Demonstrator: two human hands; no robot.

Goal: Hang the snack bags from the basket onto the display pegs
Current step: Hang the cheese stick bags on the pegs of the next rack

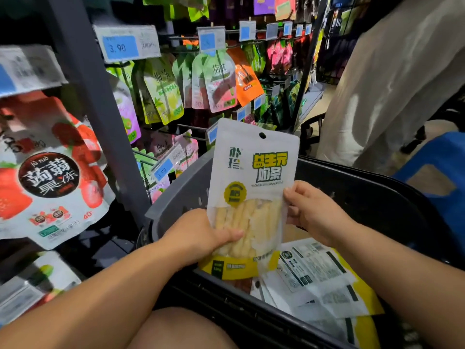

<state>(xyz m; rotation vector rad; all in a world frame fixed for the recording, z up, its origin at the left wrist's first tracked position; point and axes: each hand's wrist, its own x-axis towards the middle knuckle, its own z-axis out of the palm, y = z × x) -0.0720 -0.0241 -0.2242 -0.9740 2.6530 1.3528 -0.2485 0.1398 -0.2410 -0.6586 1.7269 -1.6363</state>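
I hold a white and yellow snack bag upright over the dark grey basket. It has a hang hole at its top and pale sticks show through its window. My left hand grips its lower left part. My right hand pinches its right edge. Several more bags of the same kind lie flat in the basket, backs up. The display pegs with blue price tags stick out of the rack behind the held bag, some bare, others carrying green and pink pouches.
A dark upright post divides the rack. Large strawberry bags hang at the left, close to my left arm. A person in light clothes stands at the right, beside a blue stool. My knee is under the basket's near rim.
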